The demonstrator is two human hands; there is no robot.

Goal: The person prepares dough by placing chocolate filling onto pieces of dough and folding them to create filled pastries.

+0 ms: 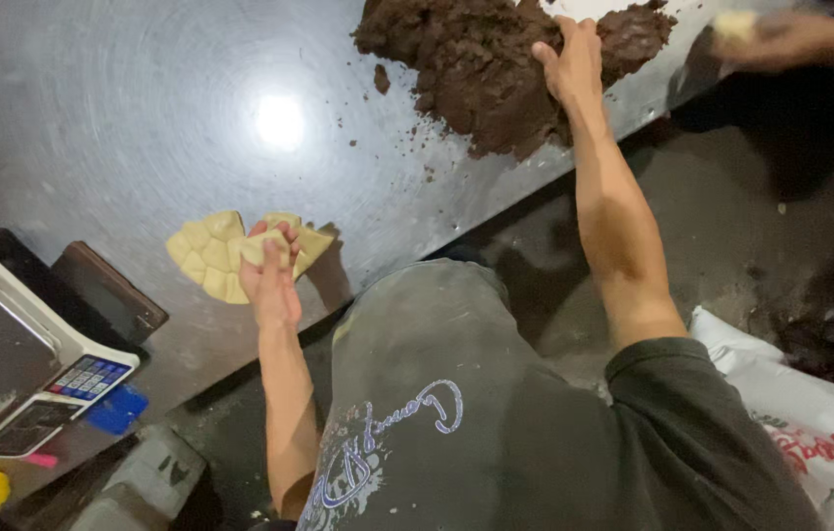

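We see a person leaning over a dark, shiny metal desk point(142, 118), with both bare arms stretched out over it. The left hand point(271, 270) is raised just above the near edge of the desk and closes its fingers around a small pale piece of dough point(258, 248), pinched between thumb and fingertips. Right behind that hand, on the desk close to the near edge, lies a flat pale yellow sheet of dough point(205, 258) scored into small cut portions; the hand covers part of it, and we cannot tell whether the held piece still touches the sheet.

The right hand point(574, 61) reaches to the far end of the desk and rests palm down on a large heap of dark brown paste point(476, 69), fingers pressed into its side. We cannot tell whether it grips any of the paste or only pushes on it. Crumbs of the same brown stuff lie scattered on the desk just beside the heap.

At the left corner of the desk stands a white weighing scale point(14, 334) with a keypad, and a dark flat case point(107, 290) lies just beside it. Past the far right corner, another person's hand point(780, 39) shows, blurred, with something pale in it. On the floor at the lower right lies a white sack point(810, 423).
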